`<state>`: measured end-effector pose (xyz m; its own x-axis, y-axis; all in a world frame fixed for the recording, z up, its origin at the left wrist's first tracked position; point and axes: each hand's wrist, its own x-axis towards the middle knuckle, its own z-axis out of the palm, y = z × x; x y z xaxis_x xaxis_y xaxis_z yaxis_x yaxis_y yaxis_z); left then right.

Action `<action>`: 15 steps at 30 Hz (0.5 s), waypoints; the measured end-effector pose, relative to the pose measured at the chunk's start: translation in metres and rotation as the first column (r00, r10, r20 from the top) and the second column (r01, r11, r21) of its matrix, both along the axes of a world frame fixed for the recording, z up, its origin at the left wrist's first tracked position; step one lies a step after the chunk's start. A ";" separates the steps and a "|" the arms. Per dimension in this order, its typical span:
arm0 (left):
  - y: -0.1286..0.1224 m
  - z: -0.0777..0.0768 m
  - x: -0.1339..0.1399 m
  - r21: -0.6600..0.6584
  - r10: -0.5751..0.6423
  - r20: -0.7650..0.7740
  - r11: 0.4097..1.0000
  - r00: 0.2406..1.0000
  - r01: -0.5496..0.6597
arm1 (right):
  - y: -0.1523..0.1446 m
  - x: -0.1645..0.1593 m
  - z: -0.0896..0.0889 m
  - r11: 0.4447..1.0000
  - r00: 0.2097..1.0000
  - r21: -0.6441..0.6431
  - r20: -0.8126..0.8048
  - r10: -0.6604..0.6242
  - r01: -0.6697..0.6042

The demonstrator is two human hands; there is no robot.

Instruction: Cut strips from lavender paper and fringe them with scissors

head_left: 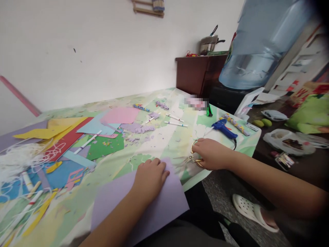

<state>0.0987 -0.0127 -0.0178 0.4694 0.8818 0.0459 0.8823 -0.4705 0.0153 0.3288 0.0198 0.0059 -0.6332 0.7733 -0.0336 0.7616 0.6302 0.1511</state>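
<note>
A purple foam or paper sheet point(164, 209) lies at the table's near edge, part of it reaching over my lap. My left hand point(151, 176) rests palm down on the sheet's upper part, with the thumb spread to the right. To its right, my right hand point(212, 153) closes around the gold-handled scissors point(190, 157), which point left over the tablecloth. Their blades are blurred. Just beyond my right hand lies a blue hot glue gun point(224, 129), its cord bending down beside it.
Coloured sheets point(106, 145), white string point(23, 157) and scraps cover the left side. White markers point(176, 124) lie mid-table. A green box cutter point(209, 110) and a decorated stick point(236, 124) lie at the right. Beyond stand a water jug point(257, 58) and cabinet point(190, 73).
</note>
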 end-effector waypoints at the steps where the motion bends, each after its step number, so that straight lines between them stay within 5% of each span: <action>1: 0.001 -0.001 0.001 0.013 0.005 -0.007 1.000 1.000 -0.005 | -0.002 -0.002 0.000 1.000 1.000 -0.003 0.006 0.005 -0.005; 15: 0.007 -0.004 -0.002 0.058 -0.126 0.125 0.991 0.984 0.119 | -0.014 -0.025 -0.007 0.997 0.992 0.041 0.100 -0.075 0.071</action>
